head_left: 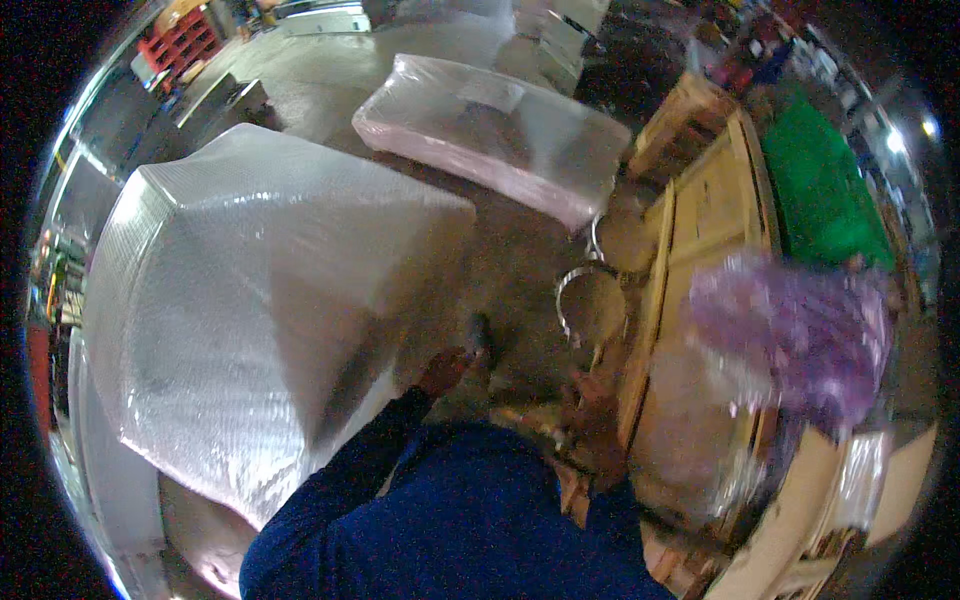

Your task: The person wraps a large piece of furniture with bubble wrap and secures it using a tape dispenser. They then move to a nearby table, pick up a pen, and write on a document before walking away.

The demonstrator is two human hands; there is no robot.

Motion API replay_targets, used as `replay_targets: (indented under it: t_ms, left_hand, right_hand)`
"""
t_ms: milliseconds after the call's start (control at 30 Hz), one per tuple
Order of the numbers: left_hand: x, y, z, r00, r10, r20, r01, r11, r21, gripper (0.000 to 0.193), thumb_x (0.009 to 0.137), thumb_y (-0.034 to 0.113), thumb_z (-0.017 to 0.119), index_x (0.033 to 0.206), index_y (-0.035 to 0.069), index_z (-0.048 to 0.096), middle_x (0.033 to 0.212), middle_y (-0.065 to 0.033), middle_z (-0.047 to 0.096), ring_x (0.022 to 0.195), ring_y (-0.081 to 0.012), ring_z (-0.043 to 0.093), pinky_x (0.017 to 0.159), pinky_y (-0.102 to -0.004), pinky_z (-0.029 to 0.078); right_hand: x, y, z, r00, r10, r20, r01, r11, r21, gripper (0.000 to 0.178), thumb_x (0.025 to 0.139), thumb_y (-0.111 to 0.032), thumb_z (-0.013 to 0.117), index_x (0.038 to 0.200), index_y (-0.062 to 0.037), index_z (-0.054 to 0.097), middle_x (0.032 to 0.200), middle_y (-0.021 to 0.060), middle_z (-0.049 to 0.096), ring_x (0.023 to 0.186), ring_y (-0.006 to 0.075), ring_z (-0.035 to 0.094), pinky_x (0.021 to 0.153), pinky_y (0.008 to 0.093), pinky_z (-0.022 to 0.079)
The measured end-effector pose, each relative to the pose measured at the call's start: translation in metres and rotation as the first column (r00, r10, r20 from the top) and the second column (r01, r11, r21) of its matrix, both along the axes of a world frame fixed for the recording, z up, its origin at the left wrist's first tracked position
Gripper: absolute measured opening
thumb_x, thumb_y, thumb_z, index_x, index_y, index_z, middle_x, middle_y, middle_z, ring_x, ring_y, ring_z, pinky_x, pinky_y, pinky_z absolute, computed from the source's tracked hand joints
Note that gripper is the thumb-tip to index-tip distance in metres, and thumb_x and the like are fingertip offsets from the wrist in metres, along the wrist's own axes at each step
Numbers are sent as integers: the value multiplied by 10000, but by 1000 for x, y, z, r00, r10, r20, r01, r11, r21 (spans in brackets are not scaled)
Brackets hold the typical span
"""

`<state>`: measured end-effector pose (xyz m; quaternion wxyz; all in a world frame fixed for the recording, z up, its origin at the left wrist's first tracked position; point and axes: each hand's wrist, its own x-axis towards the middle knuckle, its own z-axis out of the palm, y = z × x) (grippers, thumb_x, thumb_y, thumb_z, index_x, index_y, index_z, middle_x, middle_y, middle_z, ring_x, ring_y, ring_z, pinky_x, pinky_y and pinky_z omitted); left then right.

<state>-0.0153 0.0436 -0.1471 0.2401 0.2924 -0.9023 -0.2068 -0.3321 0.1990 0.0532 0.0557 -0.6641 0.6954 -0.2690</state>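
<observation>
My left hand [446, 371] is closed in front of my body, at the edge of a large block wrapped in clear film [220, 300]. A small dark object [482, 332] shows at its fingertips; blur hides its kind. My right hand [596, 408] is beside a long wooden crate [655, 330], with its fingers smeared by motion. Beyond that hand, pale curved bands [563, 300] stand up in loops next to the crate.
A second film-wrapped block [490, 130] lies farther ahead. Crumpled purple film [790, 330] rests over the crate on the right, near a green sheet [825, 180]. Opened cardboard [790, 510] is at the lower right. A red rack [183, 47] stands far off on the left.
</observation>
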Motion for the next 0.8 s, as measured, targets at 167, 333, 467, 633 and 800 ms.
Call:
replay_targets:
  t_ms: [167, 333, 467, 633, 800]
  left_hand:
    - [-53, -101, -37, 879, 476, -6, -315, 591, 743, 423, 931, 271, 625, 1326, 123, 605, 1259, -156, 622, 1016, -302, 646, 884, -430, 544]
    - [-37, -143, -33, 604, 796, 35, -303, 189, 934, 419, 946, 297, 595, 1319, 107, 606, 1240, -153, 633, 1017, -300, 649, 888, -426, 545]
    - [-17, -143, -38, 280, 955, 95, -180, -45, 983, 421, 958, 318, 571, 1313, 95, 606, 1224, -150, 642, 1018, -298, 651, 891, -423, 545]
    - [-19, -129, -44, -201, 965, 166, 12, -167, 986, 430, 973, 344, 541, 1305, 80, 607, 1205, -147, 654, 1018, -296, 654, 896, -420, 546]
    - [-74, -124, -43, -671, 718, 184, 123, -137, 983, 446, 988, 370, 511, 1298, 64, 608, 1185, -143, 665, 1019, -294, 658, 900, -416, 546]
  right_hand:
    - [-6, -146, -54, 943, 328, -52, -298, 906, 302, 392, 903, -296, 689, 1248, -112, 666, 977, 166, 696, 822, 346, 673, 763, 431, 574]
    - [-10, -260, -12, 863, 505, -7, -496, 850, 177, 393, 887, -282, 697, 1237, -107, 668, 949, 148, 690, 825, 344, 674, 732, 438, 560]
    - [-30, -370, 27, 830, 556, 43, -540, 781, 314, 380, 880, -265, 696, 1215, -87, 676, 972, 159, 687, 855, 362, 677, 726, 448, 551]
    - [-23, -514, 36, 693, 720, -7, -656, 635, 408, 380, 875, -240, 698, 1222, -89, 665, 962, 146, 674, 876, 360, 655, 754, 447, 544]
    - [21, -638, 13, 430, 899, 86, -871, 387, 302, 374, 872, -217, 707, 1225, -103, 662, 1009, 146, 679, 876, 353, 667, 749, 432, 551]
